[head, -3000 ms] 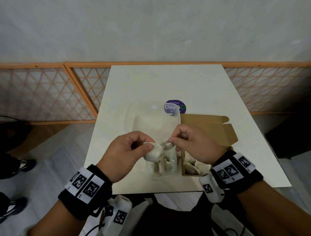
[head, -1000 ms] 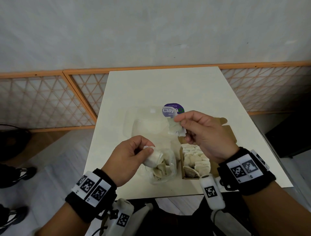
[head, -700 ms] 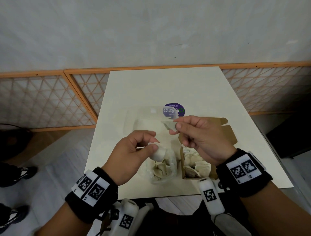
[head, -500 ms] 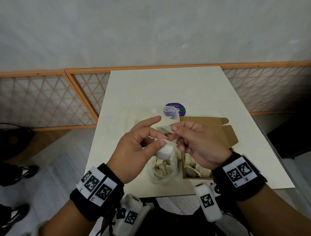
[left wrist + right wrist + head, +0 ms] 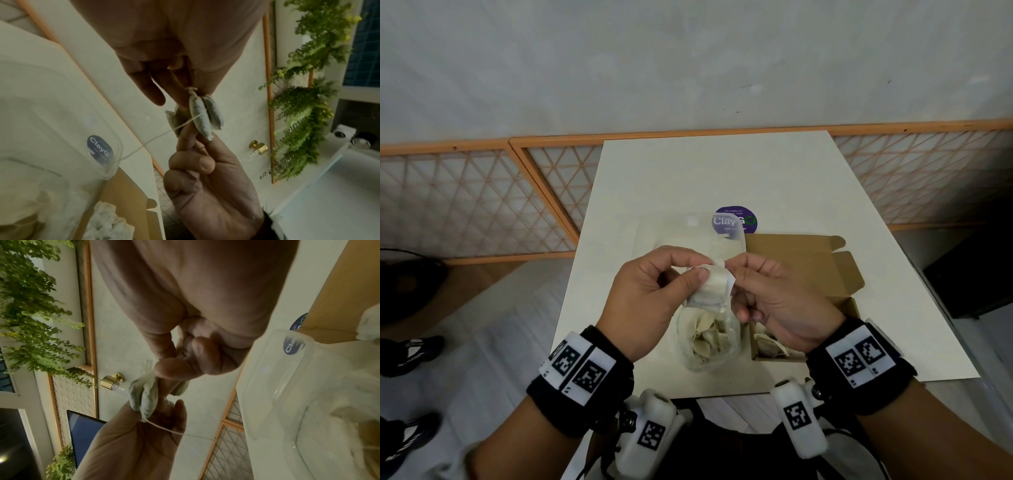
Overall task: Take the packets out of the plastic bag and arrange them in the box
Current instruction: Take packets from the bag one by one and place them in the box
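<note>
Both hands meet above the clear plastic bag (image 5: 709, 356), which stands on the table and holds several pale packets. My left hand (image 5: 703, 269) pinches a small bunch of white packets (image 5: 714, 287) between thumb and fingers. My right hand (image 5: 734, 274) pinches the same bunch from the right. In the left wrist view the packets (image 5: 202, 116) hang side by side, and a thin string (image 5: 154, 139) trails from them. The right wrist view shows my right hand (image 5: 164, 374) gripping the packets (image 5: 144, 395) over the left palm. The brown cardboard box (image 5: 856, 305) lies open to the right, with packets (image 5: 767, 342) inside.
The cream table (image 5: 722, 171) carries a round purple sticker (image 5: 736, 219) behind the bag. The box's lid flap (image 5: 801, 257) lies open toward the back. Orange lattice panels (image 5: 465, 205) line the wall. Someone's shoes (image 5: 410, 346) are on the floor at left.
My right hand, which had lifted one packet up and away, came back down to the left hand. The left hand rose from the bag, and both now grip the packets together.
</note>
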### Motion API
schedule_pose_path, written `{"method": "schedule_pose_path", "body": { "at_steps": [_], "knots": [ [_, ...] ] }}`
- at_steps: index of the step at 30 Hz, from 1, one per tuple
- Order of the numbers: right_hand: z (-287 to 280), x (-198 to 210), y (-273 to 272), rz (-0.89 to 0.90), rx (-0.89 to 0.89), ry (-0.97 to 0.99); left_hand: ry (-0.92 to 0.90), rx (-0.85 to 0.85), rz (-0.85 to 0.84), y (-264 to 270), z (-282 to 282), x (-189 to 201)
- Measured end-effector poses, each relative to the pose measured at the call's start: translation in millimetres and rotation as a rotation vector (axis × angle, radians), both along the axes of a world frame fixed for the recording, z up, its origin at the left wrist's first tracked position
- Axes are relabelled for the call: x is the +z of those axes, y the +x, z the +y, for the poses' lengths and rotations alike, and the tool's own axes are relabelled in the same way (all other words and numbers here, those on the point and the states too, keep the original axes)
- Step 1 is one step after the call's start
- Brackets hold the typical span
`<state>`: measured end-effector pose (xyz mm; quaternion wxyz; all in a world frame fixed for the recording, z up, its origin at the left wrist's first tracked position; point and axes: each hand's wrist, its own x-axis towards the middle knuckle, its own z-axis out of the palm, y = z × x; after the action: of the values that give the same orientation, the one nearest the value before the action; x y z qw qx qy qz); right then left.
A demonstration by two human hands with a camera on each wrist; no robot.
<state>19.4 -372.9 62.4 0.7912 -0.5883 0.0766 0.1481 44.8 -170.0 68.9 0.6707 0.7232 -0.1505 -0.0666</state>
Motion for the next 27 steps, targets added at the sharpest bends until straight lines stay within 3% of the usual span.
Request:
{"method": "schedule_pose_path", "body": {
  "at_steps": [4, 6, 10, 17, 21, 27],
  "knots": [
    [-1, 2, -2, -0.040, 0.033, -0.056, -0.047, 0.032, 0.063, 2, -2, -1],
    [-2, 2, -1, -0.074, 0.057, -0.178, -0.024, 0.035, 0.045, 4, -2, -2],
    [-12, -16, 5, -0.162, 0.039, -0.666, -0.055, 0.057, 0.082, 8, 3, -3],
    [-4, -68, 11, -0.370, 0.398, -1.381, -0.058, 0.059, 0.109, 6, 11, -11],
    [3, -95, 14, -0.622, 0.491, -1.544, 0.009, 0.095, 0.093, 5, 15, -11],
    [7, -98, 22, -0.684, 0.563, -1.630, -0.003, 0.086, 0.129, 5, 19, -15]
  ]
}}
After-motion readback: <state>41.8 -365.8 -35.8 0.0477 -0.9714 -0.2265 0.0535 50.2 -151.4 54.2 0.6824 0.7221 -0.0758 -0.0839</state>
